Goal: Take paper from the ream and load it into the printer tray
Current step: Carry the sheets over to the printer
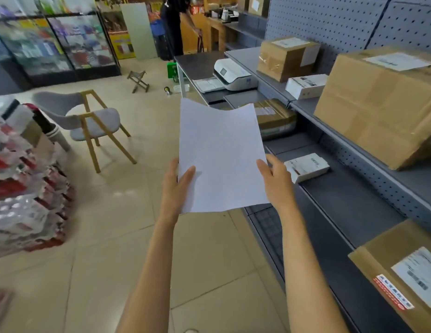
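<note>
Between the two bare hands, seen from the head camera, a thin sheaf of plain white paper (221, 159) is held up over the beige tiled floor (113, 236), its long axis pointing away from the person toward the white desktop printer (233, 75). The left hand (174, 186) pinches the near left edge, thumb on top and fingers (187, 175) closed on the sheaf; the right hand (277, 181) clamps the near right edge likewise. The far edge sags in the middle, so the paper is floppy. The printer sits well ahead and slightly right, on a dark grey table (197, 66), with its paper tray (208, 84) sticking out toward the person and some sheets already lying on it. Both hands are about equally far from it. The path ahead looks open: grey metal shelving (342, 188) with brown cardboard boxes (383, 104) runs along the right, a grey-and-wood chair (89, 118) stands well to the left
</note>
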{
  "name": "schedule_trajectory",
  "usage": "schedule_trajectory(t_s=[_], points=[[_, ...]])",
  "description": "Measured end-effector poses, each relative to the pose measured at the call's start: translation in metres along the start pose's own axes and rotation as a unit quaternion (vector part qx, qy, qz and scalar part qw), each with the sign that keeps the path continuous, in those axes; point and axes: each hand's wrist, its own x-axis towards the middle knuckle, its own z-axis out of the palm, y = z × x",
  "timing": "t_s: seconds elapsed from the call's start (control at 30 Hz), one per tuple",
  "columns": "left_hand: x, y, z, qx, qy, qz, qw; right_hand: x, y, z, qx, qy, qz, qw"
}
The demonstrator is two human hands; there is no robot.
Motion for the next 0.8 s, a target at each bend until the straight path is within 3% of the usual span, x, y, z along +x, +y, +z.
schedule_trajectory(t_s=[0.23, 0.5, 0.8], points=[[0.023, -0.013, -0.031, 0.039, 0.042, 0.002, 0.998, 0.023, -0.009, 0.041, -0.007, -0.01, -0.015, 1.0], [0.104, -0.018, -0.087, 0.049, 0.053, 0.022, 0.997, 0.086, -0.042, 0.103, -0.017, -0.025, -0.035, 0.999], [0.225, -0.025, -0.186, 0.105, 0.082, 0.038, 0.99, 0.191, -0.092, 0.23, 0.014, -0.051, -0.041, 0.998]])
